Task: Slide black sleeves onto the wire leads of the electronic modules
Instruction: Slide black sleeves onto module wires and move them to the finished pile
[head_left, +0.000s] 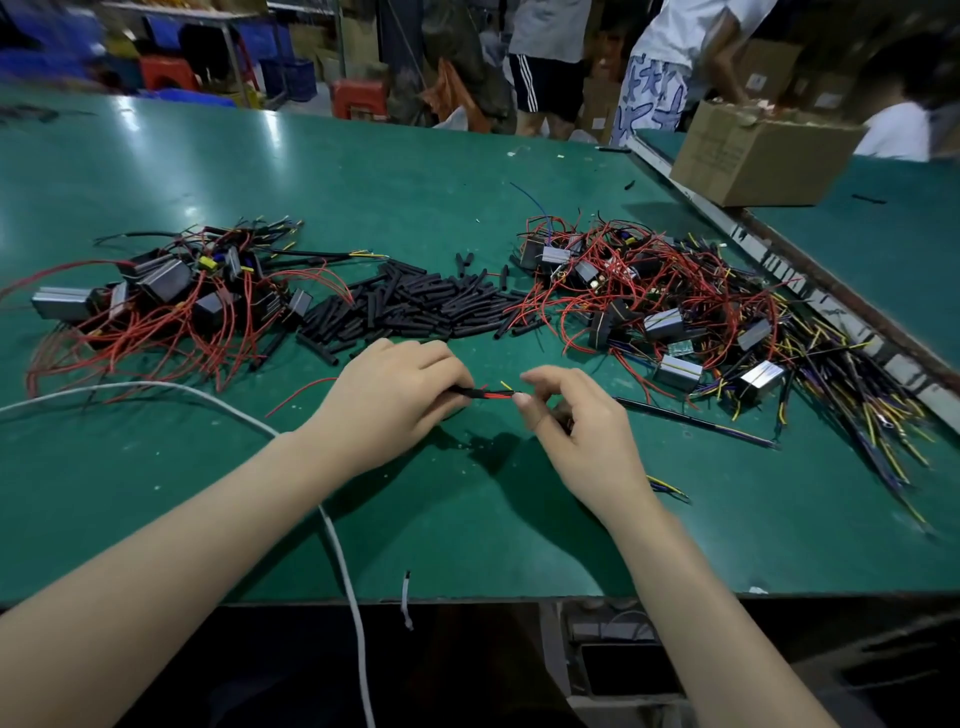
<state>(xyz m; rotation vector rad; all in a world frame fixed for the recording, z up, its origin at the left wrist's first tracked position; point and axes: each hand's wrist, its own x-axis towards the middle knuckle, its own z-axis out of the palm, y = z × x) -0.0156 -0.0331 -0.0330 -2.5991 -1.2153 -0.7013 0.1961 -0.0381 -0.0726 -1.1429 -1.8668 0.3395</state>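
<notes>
I am watching the left hand (395, 395) curling its fingers (441, 364) round a short black sleeve (462, 391), with the sleeve's mouth pointing toward three o'clock. Out of that mouth the red wire leads (496, 396) are showing, with one yellow lead (506, 385) splaying up toward one o'clock. The right hand (576, 431) is pinching the bare tips of those leads between thumb and forefinger; its other fingers are folding loosely toward the palm, and something dark seems to be tucked under them, though I cannot tell what.

I am judging the sleeve to be light, soft-walled tubing that squashes flat if squeezed, so it wants a gentle hold round its middle. The leads look thin and floppy; I would be pinching them close to the sleeve's mouth, bunched together, so they feed in rather than buckle, and that stray yellow one could catch on the rim.

Toward twelve o'clock from the hands, the pile of loose black sleeves (415, 306) is lying on the green table (363, 171). At ten o'clock a heap of electronic modules (171, 296) with red wires is sitting; at two o'clock a larger, tangled heap of modules (670, 312) is spreading out. A white cable (332, 525) is trailing under the left forearm, and a cardboard box (753, 156) is standing far off at one o'clock.
</notes>
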